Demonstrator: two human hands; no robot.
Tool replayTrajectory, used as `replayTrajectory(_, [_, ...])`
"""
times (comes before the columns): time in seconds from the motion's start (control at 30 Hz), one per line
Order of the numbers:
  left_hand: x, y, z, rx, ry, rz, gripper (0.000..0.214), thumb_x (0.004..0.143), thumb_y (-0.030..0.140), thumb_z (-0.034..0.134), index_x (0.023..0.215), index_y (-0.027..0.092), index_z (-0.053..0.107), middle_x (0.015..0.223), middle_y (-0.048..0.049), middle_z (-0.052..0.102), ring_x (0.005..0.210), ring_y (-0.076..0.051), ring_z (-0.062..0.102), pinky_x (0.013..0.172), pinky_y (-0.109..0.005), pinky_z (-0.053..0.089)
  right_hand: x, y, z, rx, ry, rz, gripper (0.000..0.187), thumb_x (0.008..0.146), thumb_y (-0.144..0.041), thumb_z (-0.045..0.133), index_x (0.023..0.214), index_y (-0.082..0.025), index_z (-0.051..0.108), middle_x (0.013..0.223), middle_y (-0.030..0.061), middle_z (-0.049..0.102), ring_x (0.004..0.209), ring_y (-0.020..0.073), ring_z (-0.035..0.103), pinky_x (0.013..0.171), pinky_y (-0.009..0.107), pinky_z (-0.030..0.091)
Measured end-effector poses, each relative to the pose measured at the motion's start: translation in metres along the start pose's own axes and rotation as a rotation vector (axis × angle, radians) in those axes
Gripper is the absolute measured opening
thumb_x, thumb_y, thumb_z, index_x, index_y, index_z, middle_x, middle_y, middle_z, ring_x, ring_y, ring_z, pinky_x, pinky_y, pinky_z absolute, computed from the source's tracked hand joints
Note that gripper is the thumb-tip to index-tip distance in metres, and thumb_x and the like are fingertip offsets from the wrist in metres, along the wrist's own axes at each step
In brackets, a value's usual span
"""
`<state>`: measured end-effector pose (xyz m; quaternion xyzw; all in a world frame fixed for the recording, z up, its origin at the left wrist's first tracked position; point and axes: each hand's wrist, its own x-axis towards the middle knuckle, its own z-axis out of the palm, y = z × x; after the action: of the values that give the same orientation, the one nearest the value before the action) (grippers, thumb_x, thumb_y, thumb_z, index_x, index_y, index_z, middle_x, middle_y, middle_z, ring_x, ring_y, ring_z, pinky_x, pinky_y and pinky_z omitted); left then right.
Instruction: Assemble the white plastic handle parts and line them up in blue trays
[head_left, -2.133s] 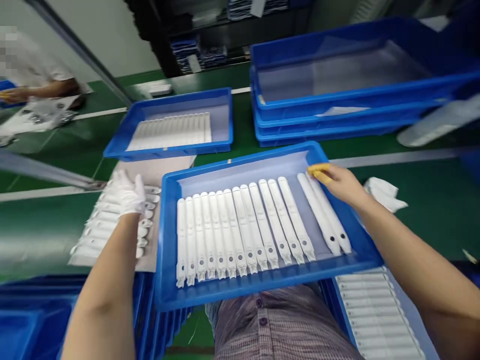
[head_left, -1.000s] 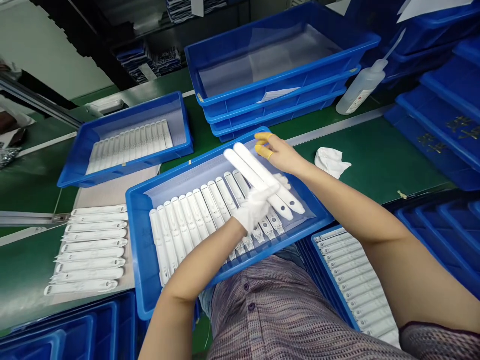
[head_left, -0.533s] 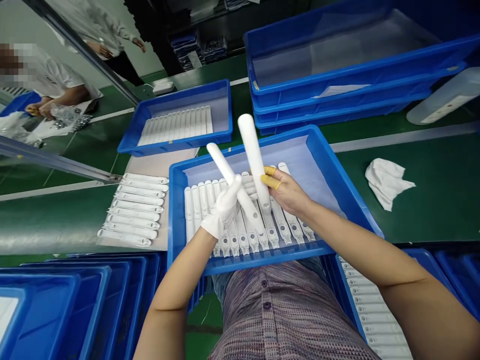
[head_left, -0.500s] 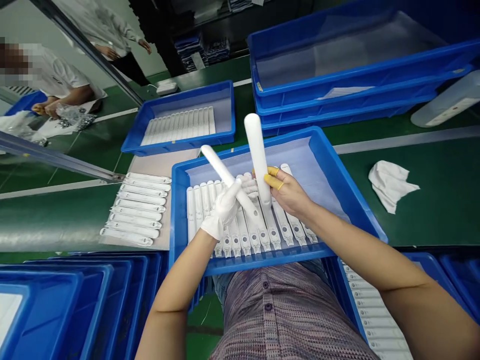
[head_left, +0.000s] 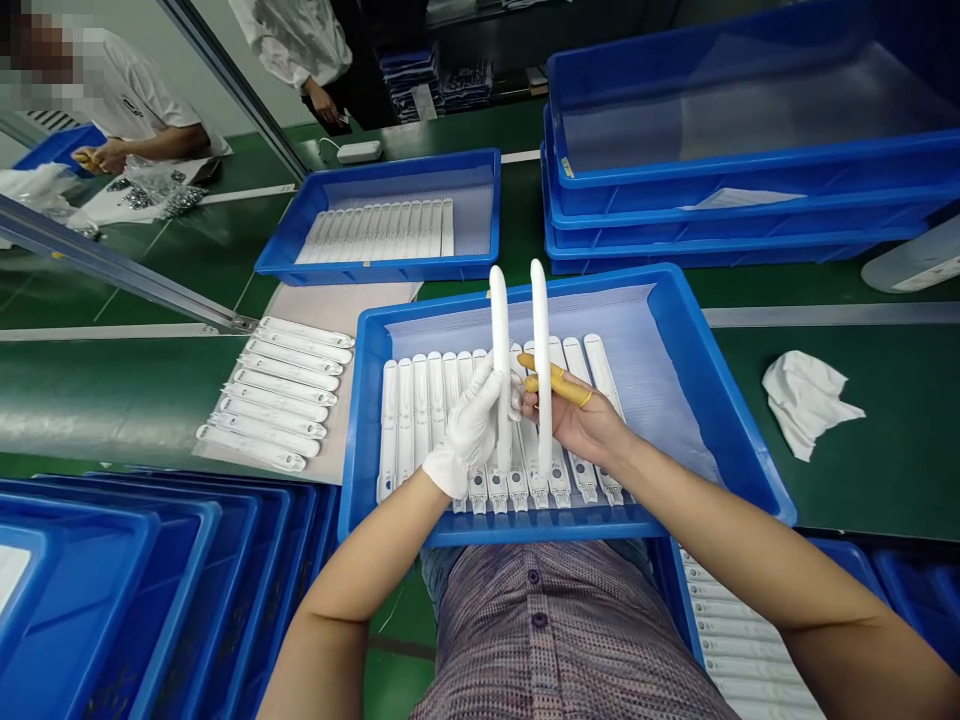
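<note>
My left hand [head_left: 472, 420], in a white glove, is closed around a long white plastic strip [head_left: 499, 320] held upright and edge-on. Parallel to it, a second white plastic strip [head_left: 540, 310] stands upright in my right hand [head_left: 574, 405], which wears yellow finger cots. A narrow gap separates the two pieces. Both hands are above a blue tray [head_left: 720, 430] lined with a pale sheet, where a row of similar white strips [head_left: 420, 400] lies side by side. The pieces and hands hide the middle of that row.
Several white strips [head_left: 274, 390] lie on a pale sheet at left. Behind is another blue tray [head_left: 375, 270] of strips; stacked blue trays [head_left: 720, 190] stand back right. A white cloth [head_left: 810, 400] lies right. Two people are across the bench beyond a metal post [head_left: 240, 90].
Both strips have turned from slanted, with broad faces showing, to upright and edge-on, side by side. My head view has shifted slightly left.
</note>
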<state>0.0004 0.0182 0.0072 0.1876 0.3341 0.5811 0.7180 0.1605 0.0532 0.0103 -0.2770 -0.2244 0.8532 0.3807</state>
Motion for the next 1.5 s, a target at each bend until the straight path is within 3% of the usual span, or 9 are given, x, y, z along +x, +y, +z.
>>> replayTrajectory(0.2, [-0.004,0.009,0.004,-0.061,-0.019,-0.172,0.033,0.094,0.050,0.070,0.111,0.021,0.069,0.086,-0.0049,0.065,0.084,-0.021,0.070,0.092,-0.042,0.062,-0.004,0.000,0.003,-0.020,-0.012,-0.058,0.047,0.078,-0.033,0.085,0.118,-0.033,0.061,0.105,-0.0007,0.074,0.078,0.0148,0.065,0.065,0.029,0.060])
replayTrajectory(0.33, [-0.003,0.009,0.002,-0.054,-0.005,-0.180,0.034,0.095,0.050,0.068,0.106,0.018,0.070,0.088,-0.0070,0.067,0.093,-0.024,0.073,0.098,-0.043,0.063,-0.004,0.003,0.004,0.037,-0.035,-0.026,0.050,0.075,-0.030,0.087,0.117,-0.034,0.060,0.103,-0.0027,0.073,0.081,0.0130,0.065,0.067,0.026,0.060])
replayTrajectory(0.67, [0.001,0.007,-0.001,-0.028,0.097,-0.190,0.049,0.102,0.057,0.053,0.135,0.023,0.067,0.105,-0.0090,0.074,0.108,-0.030,0.074,0.092,-0.047,0.065,0.007,0.005,-0.002,0.056,0.022,0.037,0.021,0.092,-0.038,0.072,0.108,-0.027,0.062,0.100,0.0003,0.073,0.087,0.0148,0.069,0.073,0.029,0.064])
replayTrajectory(0.8, [0.001,0.008,0.000,-0.010,0.127,-0.187,0.045,0.106,0.052,0.047,0.134,0.022,0.068,0.101,-0.0076,0.074,0.103,-0.026,0.075,0.096,-0.045,0.065,0.007,0.001,-0.002,0.053,0.052,0.074,0.022,0.098,-0.041,0.058,0.108,-0.023,0.065,0.102,0.0058,0.075,0.094,0.0216,0.071,0.075,0.038,0.066])
replayTrajectory(0.87, [0.002,0.008,0.001,-0.010,0.137,-0.168,0.039,0.107,0.047,0.049,0.130,0.022,0.068,0.100,-0.0074,0.074,0.100,-0.025,0.075,0.097,-0.044,0.064,0.006,0.001,-0.002,0.086,0.044,0.050,0.017,0.096,-0.031,0.062,0.111,-0.025,0.065,0.105,0.0029,0.075,0.094,0.0184,0.072,0.077,0.035,0.066])
replayTrajectory(1.0, [0.004,0.006,0.002,-0.040,0.148,-0.113,0.025,0.107,0.033,0.051,0.117,0.016,0.067,0.096,-0.0068,0.071,0.091,-0.018,0.073,0.098,-0.036,0.062,0.005,0.004,-0.004,0.101,-0.038,0.001,0.042,0.084,-0.014,0.073,0.121,-0.033,0.063,0.108,-0.0050,0.075,0.090,0.0107,0.071,0.079,0.025,0.065])
replayTrajectory(1.2, [0.005,0.005,0.002,-0.106,0.152,-0.158,0.034,0.111,0.027,0.039,0.094,0.014,0.065,0.086,-0.0047,0.066,0.070,-0.009,0.064,0.080,-0.024,0.060,0.005,0.010,-0.009,0.000,-0.058,-0.039,0.053,0.079,-0.020,0.083,0.126,-0.036,0.065,0.112,-0.0057,0.074,0.096,0.0116,0.070,0.086,0.026,0.064])
replayTrajectory(1.33, [0.002,0.006,0.000,0.045,0.083,-0.077,0.017,0.099,0.029,0.064,0.086,0.017,0.064,0.070,0.0029,0.055,0.054,-0.005,0.049,0.059,-0.018,0.050,0.000,0.014,-0.010,-0.325,-0.076,-0.184,0.061,0.081,-0.026,0.082,0.138,-0.040,0.062,0.130,-0.0019,0.067,0.115,0.0178,0.066,0.104,0.038,0.059])
replayTrajectory(1.5, [0.002,0.008,-0.009,0.282,-0.202,-0.028,0.032,0.083,0.046,0.072,0.075,0.016,0.064,0.056,0.0038,0.049,0.042,-0.007,0.043,0.039,-0.021,0.037,-0.006,0.025,-0.016,-0.952,0.034,-0.697,0.053,0.092,-0.022,0.068,0.141,-0.041,0.065,0.129,0.0026,0.060,0.127,0.0226,0.058,0.120,0.050,0.044])
